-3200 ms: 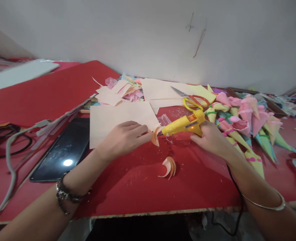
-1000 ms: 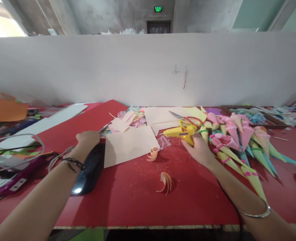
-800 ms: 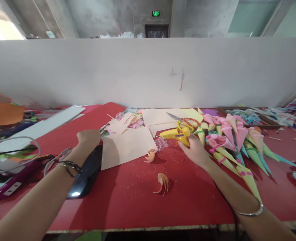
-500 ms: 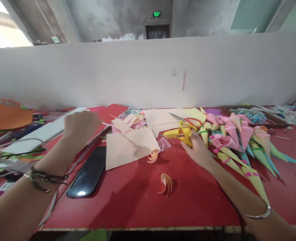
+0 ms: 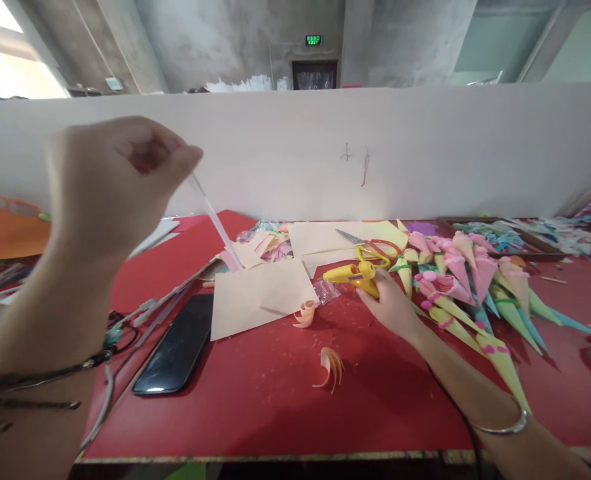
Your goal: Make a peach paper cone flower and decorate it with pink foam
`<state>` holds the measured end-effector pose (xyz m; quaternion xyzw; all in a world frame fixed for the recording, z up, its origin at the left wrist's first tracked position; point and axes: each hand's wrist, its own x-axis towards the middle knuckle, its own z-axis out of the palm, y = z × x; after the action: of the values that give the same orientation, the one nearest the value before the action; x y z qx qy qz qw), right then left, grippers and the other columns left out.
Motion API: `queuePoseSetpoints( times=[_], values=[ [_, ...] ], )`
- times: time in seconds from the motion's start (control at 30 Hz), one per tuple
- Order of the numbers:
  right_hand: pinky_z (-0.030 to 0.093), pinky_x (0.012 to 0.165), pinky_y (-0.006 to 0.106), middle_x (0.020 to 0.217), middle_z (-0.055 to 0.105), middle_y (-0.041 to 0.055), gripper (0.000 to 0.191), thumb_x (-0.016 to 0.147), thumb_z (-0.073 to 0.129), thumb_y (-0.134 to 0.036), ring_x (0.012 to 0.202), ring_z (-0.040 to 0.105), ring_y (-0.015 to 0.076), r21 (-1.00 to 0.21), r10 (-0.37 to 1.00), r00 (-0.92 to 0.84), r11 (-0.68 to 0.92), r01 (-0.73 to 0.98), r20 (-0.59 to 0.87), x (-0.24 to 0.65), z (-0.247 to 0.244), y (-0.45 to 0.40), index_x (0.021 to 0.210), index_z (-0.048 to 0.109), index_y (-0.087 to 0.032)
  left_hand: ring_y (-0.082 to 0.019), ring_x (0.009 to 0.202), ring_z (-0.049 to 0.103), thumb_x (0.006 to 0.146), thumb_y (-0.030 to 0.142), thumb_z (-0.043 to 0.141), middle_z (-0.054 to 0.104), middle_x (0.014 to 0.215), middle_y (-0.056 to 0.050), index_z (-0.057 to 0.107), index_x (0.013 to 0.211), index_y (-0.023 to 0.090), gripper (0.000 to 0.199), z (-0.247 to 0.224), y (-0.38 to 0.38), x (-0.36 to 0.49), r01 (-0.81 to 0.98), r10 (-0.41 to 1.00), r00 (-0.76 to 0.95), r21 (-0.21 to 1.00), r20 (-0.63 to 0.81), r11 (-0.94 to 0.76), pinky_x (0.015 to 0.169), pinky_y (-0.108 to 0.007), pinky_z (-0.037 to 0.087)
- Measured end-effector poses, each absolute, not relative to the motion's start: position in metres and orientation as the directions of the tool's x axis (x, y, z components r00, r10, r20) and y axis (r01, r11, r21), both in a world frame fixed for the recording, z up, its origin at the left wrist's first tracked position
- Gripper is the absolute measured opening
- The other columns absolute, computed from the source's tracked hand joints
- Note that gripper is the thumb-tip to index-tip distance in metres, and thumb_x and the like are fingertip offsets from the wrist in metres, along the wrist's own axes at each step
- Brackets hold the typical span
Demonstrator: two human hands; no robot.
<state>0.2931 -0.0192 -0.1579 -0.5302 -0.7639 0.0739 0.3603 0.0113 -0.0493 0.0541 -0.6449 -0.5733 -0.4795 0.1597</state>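
Note:
My left hand (image 5: pixel 108 180) is raised over the left of the table, pinching the upper end of a long translucent glue stick (image 5: pixel 218 223) that slants down to the right. A yellow glue gun (image 5: pixel 351 275) is in my right hand (image 5: pixel 394 305), its nozzle pointing left. Just left of the gun, a cream paper sheet (image 5: pixel 255 300) lies on the table. One curled peach paper piece (image 5: pixel 305 315) touches the sheet's right corner, and another curled piece (image 5: pixel 331 368) sits nearer to me. Scissors (image 5: pixel 365 243) with red and yellow handles lie behind the gun.
The red tabletop (image 5: pixel 255 407) ends at a white partition (image 5: pixel 255 153). A black phone (image 5: pixel 178 347) lies at left beside cables. Several pastel paper cones (image 5: pixel 463 267) are heaped at right, before a brown tray (image 5: pixel 540 252). Paper scraps (image 5: pixel 270 243) lie near the partition.
My left hand has risen and come closer to the camera, and the glue stick now shows clearly. My right hand and the glue gun have barely moved.

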Motion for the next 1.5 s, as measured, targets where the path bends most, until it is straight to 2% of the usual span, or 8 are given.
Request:
queuePoseSetpoints(
  times=[0.13,0.3,0.47,0.6,0.8,1.07,1.3,1.5],
  values=[
    [0.044,0.076,0.036,0.089,0.052,0.0069,0.017,0.077,0.044,-0.026,0.088,0.054,0.0231,-0.494,0.867,-0.177,0.421,0.761,0.465,0.293,-0.157,-0.021,0.092,0.048,-0.019,-0.001,0.051,0.039,0.071,0.035,0.053,0.042,0.054,0.008,0.057,0.071,0.010,0.025,0.037,-0.036,0.022,0.900,0.540,-0.006,0.240,0.841,-0.364,0.062,-0.019,0.035],
    [0.044,0.076,0.035,0.088,0.051,0.0060,0.017,0.077,0.046,-0.026,0.088,0.054,0.0227,-0.497,0.876,-0.175,0.408,0.766,0.449,0.292,-0.156,-0.022,0.092,0.048,-0.019,-0.002,0.038,0.027,0.075,0.028,0.051,0.035,0.042,0.009,0.051,0.073,0.014,0.014,0.024,-0.025,0.027,0.725,0.735,-0.087,0.549,0.672,-0.416,0.045,-0.016,0.023],
    [0.044,0.073,0.033,0.091,0.051,0.0063,0.019,0.077,0.045,-0.026,0.086,0.055,0.0215,-0.505,0.883,-0.170,0.398,0.765,0.438,0.290,-0.157,-0.023,0.095,0.048,-0.019,-0.007,0.055,0.042,0.076,0.029,0.050,0.043,0.062,0.002,0.053,0.075,0.014,0.016,0.006,-0.016,0.031,0.665,0.717,-0.183,0.622,0.672,-0.414,0.054,-0.019,0.035],
    [0.044,0.072,0.033,0.087,0.051,0.0053,0.017,0.077,0.045,-0.027,0.082,0.055,0.0208,-0.500,0.885,-0.180,0.399,0.768,0.430,0.289,-0.158,-0.023,0.091,0.049,-0.018,-0.021,0.095,0.051,0.053,0.038,0.071,0.035,0.123,-0.013,0.026,0.124,0.017,0.087,-0.053,-0.008,0.047,0.767,0.802,0.072,0.481,0.593,-0.425,0.074,-0.029,0.044],
    [0.044,0.071,0.032,0.089,0.050,0.0051,0.017,0.078,0.045,-0.027,0.084,0.055,0.0203,-0.485,0.881,-0.184,0.402,0.777,0.436,0.290,-0.159,-0.022,0.093,0.049,-0.019,-0.017,0.081,0.057,0.085,0.017,0.020,0.060,0.091,-0.009,0.047,0.108,0.012,0.036,-0.109,0.013,0.043,0.923,0.967,-0.029,0.378,0.254,-0.072,0.070,-0.028,0.043],
    [0.044,0.067,0.030,0.080,0.048,0.0023,0.011,0.077,0.046,-0.026,0.074,0.055,0.0184,-0.463,0.881,-0.196,0.402,0.790,0.430,0.288,-0.160,-0.022,0.086,0.049,-0.020,-0.019,0.082,0.057,0.079,0.031,0.054,0.060,0.092,-0.006,0.058,0.092,0.015,0.021,-0.118,0.008,0.029,0.988,0.993,-0.046,0.145,-0.113,0.062,0.073,-0.035,0.046],
    [0.045,0.061,0.030,0.079,0.047,0.0036,0.011,0.078,0.042,-0.027,0.070,0.056,0.0187,-0.435,0.876,-0.160,0.376,0.818,0.456,0.287,-0.161,-0.022,0.082,0.050,-0.019,-0.019,0.092,0.054,0.084,0.029,0.049,0.053,0.109,-0.008,0.049,0.110,0.014,0.030,-0.117,0.010,0.031,0.989,0.977,-0.061,0.117,-0.205,0.087,0.077,-0.039,0.047],
    [0.046,0.068,0.033,0.088,0.053,0.0071,0.018,0.079,0.039,-0.022,0.082,0.056,0.0212,-0.406,0.844,-0.160,0.402,0.820,0.513,0.290,-0.163,-0.017,0.094,0.049,-0.019,-0.019,0.093,0.054,0.084,0.029,0.048,0.052,0.111,-0.008,0.049,0.110,0.015,0.029,-0.116,0.012,0.023,0.944,0.996,0.056,0.328,-0.071,-0.030,0.077,-0.038,0.047]
  ],
)
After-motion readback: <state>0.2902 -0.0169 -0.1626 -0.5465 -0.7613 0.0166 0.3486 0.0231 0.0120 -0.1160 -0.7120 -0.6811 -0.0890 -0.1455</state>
